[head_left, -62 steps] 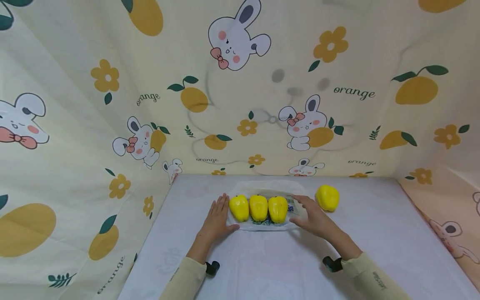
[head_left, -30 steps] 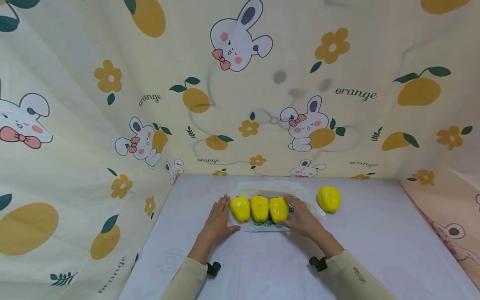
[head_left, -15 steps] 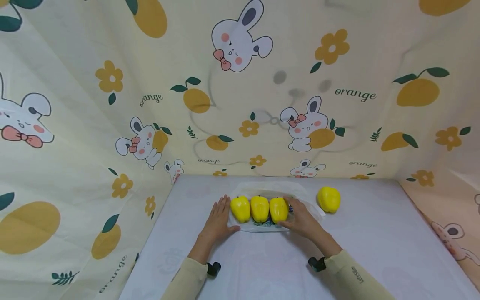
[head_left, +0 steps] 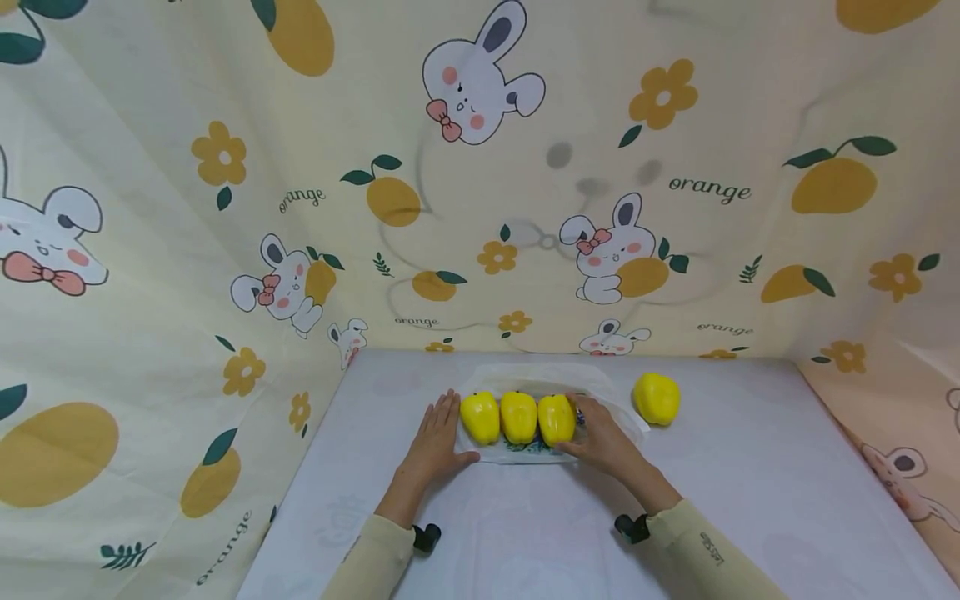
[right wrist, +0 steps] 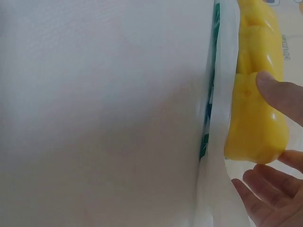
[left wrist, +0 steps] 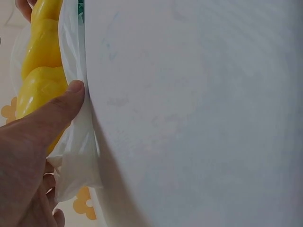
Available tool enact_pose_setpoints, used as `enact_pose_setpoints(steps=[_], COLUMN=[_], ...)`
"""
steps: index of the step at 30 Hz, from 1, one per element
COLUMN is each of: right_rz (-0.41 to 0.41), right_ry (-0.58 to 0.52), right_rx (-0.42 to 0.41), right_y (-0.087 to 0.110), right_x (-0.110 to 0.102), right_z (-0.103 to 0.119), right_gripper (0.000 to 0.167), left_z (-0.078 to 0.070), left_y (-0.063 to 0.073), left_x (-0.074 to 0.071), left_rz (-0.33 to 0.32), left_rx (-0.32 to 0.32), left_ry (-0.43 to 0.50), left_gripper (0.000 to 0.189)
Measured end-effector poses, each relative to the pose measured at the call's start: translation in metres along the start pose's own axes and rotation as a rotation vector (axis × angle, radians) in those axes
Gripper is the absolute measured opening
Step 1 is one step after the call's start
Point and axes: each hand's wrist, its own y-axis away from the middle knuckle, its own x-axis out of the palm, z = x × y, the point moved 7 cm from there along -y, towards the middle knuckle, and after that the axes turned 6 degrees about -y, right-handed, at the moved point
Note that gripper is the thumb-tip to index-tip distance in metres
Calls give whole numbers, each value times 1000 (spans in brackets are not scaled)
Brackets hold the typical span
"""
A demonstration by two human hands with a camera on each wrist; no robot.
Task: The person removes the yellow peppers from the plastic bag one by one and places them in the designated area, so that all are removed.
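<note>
Three glossy yellow bell peppers stand in a row on a thin white plastic bag (head_left: 600, 379) with green and blue print. My right hand (head_left: 606, 440) holds the rightmost pepper (head_left: 556, 421), its thumb on the near face and a finger at the far side in the right wrist view. Beside the leftmost pepper (head_left: 480, 418), my left hand (head_left: 433, 442) rests with fingers straight and thumb (left wrist: 71, 97) against the bag's near edge. The middle pepper (head_left: 518, 418) sits between the other two, untouched by either hand.
Another yellow bell pepper (head_left: 657, 399) lies on the table to the right of the bag. A white cloth covers the table (head_left: 525, 533). Behind and at both sides hangs a patterned curtain (head_left: 480, 200) with rabbits and oranges.
Over the first second my right hand moved left from the bag's right side onto the rightmost pepper. Since then it has stayed there. My left hand has kept its place.
</note>
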Motion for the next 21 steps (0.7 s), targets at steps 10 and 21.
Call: enact_pose_setpoints(steps=[10,21], right_rz=[-12,-25], right_ry=[-16,-21], right_rx=[-2,-17], right_y=[-1,0], right_x=[0,1], right_z=[1,3], right_gripper=[96,94], left_z=[-1,1], left_y=[1,1], left_x=[-1,3], left_rz=[-4,1], left_rx=[4,5], left_ry=[1,-18], left_gripper=[118,118])
